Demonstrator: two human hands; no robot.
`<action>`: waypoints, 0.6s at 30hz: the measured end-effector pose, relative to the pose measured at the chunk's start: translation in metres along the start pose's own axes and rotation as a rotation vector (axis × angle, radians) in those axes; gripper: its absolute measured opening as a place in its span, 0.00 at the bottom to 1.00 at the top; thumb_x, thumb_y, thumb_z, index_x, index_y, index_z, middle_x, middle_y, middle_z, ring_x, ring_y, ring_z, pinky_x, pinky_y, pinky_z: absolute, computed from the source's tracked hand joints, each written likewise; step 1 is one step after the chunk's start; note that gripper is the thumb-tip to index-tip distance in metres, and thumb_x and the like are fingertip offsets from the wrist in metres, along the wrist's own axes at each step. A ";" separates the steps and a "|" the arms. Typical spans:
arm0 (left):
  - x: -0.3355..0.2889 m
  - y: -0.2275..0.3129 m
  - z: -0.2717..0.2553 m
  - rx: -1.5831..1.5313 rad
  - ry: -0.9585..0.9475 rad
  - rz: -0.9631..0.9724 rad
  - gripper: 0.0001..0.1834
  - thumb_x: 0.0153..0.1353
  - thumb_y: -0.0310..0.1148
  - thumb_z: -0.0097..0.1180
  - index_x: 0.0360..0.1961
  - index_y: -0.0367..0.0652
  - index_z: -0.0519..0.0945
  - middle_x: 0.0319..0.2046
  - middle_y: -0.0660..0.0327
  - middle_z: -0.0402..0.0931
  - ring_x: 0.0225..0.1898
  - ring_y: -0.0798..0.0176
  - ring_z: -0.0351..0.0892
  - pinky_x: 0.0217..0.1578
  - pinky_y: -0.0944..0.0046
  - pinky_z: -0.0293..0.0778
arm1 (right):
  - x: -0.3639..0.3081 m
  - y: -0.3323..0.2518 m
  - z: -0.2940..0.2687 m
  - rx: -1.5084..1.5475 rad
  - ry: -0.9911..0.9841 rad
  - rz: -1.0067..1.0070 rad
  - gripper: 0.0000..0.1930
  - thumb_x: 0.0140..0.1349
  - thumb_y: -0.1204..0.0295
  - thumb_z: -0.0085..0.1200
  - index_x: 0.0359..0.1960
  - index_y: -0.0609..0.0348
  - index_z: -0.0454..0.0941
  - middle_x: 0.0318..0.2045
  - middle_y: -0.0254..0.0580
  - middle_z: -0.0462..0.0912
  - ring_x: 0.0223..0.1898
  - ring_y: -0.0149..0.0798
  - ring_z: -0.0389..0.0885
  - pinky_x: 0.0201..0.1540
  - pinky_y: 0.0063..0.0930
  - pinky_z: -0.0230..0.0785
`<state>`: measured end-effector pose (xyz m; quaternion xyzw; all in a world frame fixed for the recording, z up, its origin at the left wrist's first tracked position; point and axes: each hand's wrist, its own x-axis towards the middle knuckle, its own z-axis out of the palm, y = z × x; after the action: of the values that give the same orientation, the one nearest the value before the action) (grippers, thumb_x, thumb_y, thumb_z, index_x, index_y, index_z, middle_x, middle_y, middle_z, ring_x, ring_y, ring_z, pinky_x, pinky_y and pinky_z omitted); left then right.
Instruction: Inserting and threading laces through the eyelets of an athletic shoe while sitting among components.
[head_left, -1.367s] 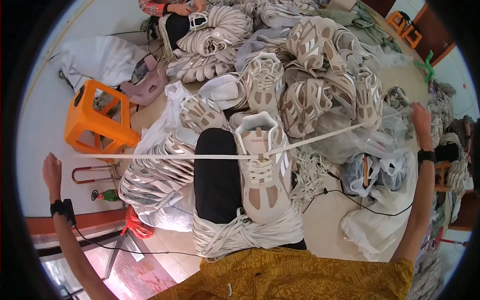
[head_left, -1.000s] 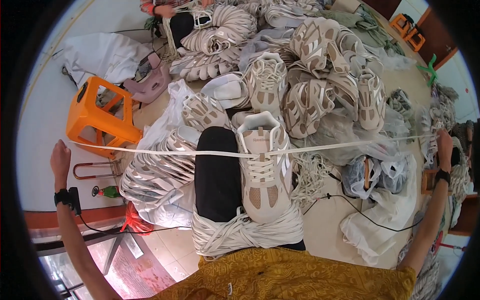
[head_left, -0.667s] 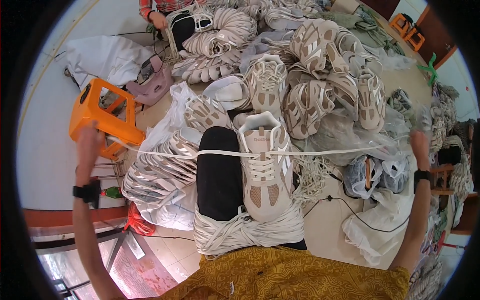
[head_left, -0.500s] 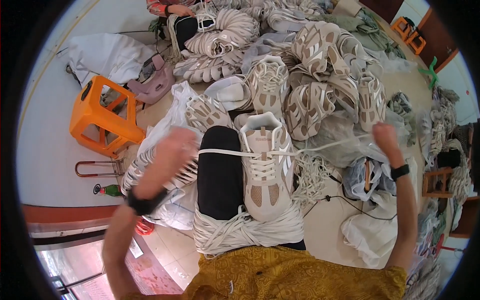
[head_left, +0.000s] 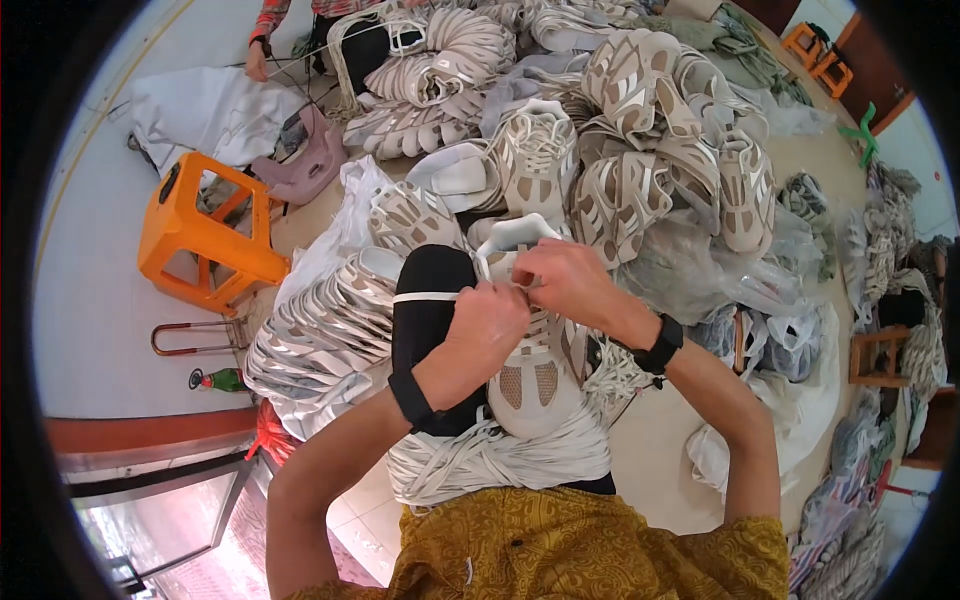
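Observation:
A beige and white sneaker upper (head_left: 530,395) lies over my thigh, toe toward me. My left hand (head_left: 490,325) and my right hand (head_left: 570,285) meet over its top eyelets, both with fingers pinched. A flat cream shoelace (head_left: 425,297) runs across the black-clad knee (head_left: 425,345) into my left fingers. My right fingertips grip the lace close beside them; the exact crossing of the strands is hidden behind the hands. Below the toe, a thick bundle of loose cream laces (head_left: 500,462) rests across my lap.
Heaped sneaker uppers (head_left: 635,195) lie ahead, with a nested row of uppers (head_left: 320,325) at left. An orange stool (head_left: 205,235) stands farther left. Across the pile, another person's hand (head_left: 257,62) pulls a lace. Clear plastic bags (head_left: 690,270) lie at right.
My hands have come from wide apart to together over the upper's eyelets. The lace stretched out to my right hand is now drawn in. The other person's hand has moved left.

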<state>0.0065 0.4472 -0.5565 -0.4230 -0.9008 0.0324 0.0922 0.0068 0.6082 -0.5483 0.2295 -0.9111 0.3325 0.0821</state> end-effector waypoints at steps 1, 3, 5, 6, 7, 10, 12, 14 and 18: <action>0.000 -0.002 0.000 0.001 0.026 0.034 0.03 0.39 0.28 0.51 0.19 0.43 0.71 0.18 0.60 0.70 0.22 0.61 0.73 0.19 0.65 0.68 | -0.001 0.001 0.002 0.004 -0.002 -0.002 0.06 0.39 0.77 0.50 0.22 0.55 0.75 0.20 0.37 0.75 0.29 0.41 0.74 0.28 0.36 0.66; -0.003 -0.007 0.002 0.002 0.051 0.069 0.03 0.39 0.27 0.51 0.19 0.43 0.72 0.18 0.59 0.70 0.22 0.59 0.73 0.19 0.64 0.68 | -0.003 0.004 0.004 0.032 -0.043 0.116 0.04 0.40 0.75 0.51 0.21 0.55 0.74 0.19 0.36 0.75 0.27 0.41 0.74 0.28 0.36 0.66; -0.011 -0.017 0.002 -0.438 0.207 -0.124 0.03 0.41 0.26 0.51 0.22 0.41 0.72 0.19 0.56 0.72 0.23 0.56 0.74 0.19 0.61 0.69 | -0.004 0.004 0.005 0.081 -0.035 0.123 0.07 0.39 0.75 0.53 0.24 0.56 0.75 0.20 0.37 0.76 0.27 0.40 0.74 0.28 0.33 0.66; -0.015 -0.018 0.002 -0.440 0.203 -0.122 0.03 0.41 0.26 0.51 0.22 0.41 0.72 0.19 0.56 0.72 0.23 0.56 0.74 0.19 0.61 0.69 | -0.004 0.003 0.006 0.128 -0.027 0.130 0.09 0.38 0.75 0.55 0.26 0.56 0.76 0.21 0.37 0.77 0.26 0.39 0.74 0.29 0.31 0.67; -0.020 -0.018 0.000 -0.520 0.210 -0.155 0.04 0.41 0.25 0.50 0.23 0.41 0.73 0.20 0.55 0.72 0.22 0.55 0.74 0.20 0.60 0.69 | -0.005 0.000 0.008 0.130 -0.028 0.133 0.09 0.38 0.75 0.55 0.26 0.56 0.76 0.21 0.37 0.77 0.26 0.39 0.74 0.29 0.31 0.67; -0.024 -0.019 -0.002 -0.625 0.231 -0.180 0.05 0.42 0.24 0.51 0.24 0.40 0.73 0.20 0.54 0.72 0.22 0.53 0.74 0.21 0.59 0.69 | -0.003 -0.015 0.022 0.234 0.058 0.023 0.10 0.39 0.76 0.52 0.28 0.52 0.76 0.20 0.38 0.76 0.25 0.42 0.75 0.27 0.35 0.66; -0.024 -0.021 -0.004 -0.653 0.242 -0.167 0.04 0.43 0.23 0.51 0.24 0.40 0.73 0.19 0.54 0.72 0.22 0.52 0.74 0.21 0.59 0.69 | 0.000 -0.015 0.034 0.082 0.150 -0.062 0.14 0.39 0.77 0.52 0.32 0.51 0.76 0.20 0.39 0.77 0.25 0.42 0.75 0.25 0.33 0.66; -0.027 -0.025 -0.008 -0.767 0.197 -0.201 0.03 0.46 0.23 0.50 0.25 0.39 0.74 0.20 0.55 0.72 0.22 0.53 0.74 0.23 0.61 0.70 | 0.000 -0.010 0.026 0.193 0.104 0.016 0.14 0.38 0.79 0.52 0.31 0.53 0.76 0.19 0.39 0.77 0.23 0.38 0.75 0.25 0.30 0.65; -0.030 -0.034 -0.014 -0.946 0.103 -0.296 0.05 0.49 0.23 0.50 0.29 0.38 0.75 0.22 0.55 0.74 0.22 0.55 0.75 0.24 0.64 0.70 | -0.004 -0.010 0.018 0.819 -0.038 0.363 0.13 0.37 0.83 0.51 0.30 0.60 0.75 0.17 0.37 0.76 0.20 0.27 0.73 0.24 0.20 0.64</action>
<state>0.0026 0.4019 -0.5428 -0.2870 -0.8615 -0.4143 -0.0617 0.0150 0.5914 -0.5582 0.0858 -0.7313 0.6704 -0.0920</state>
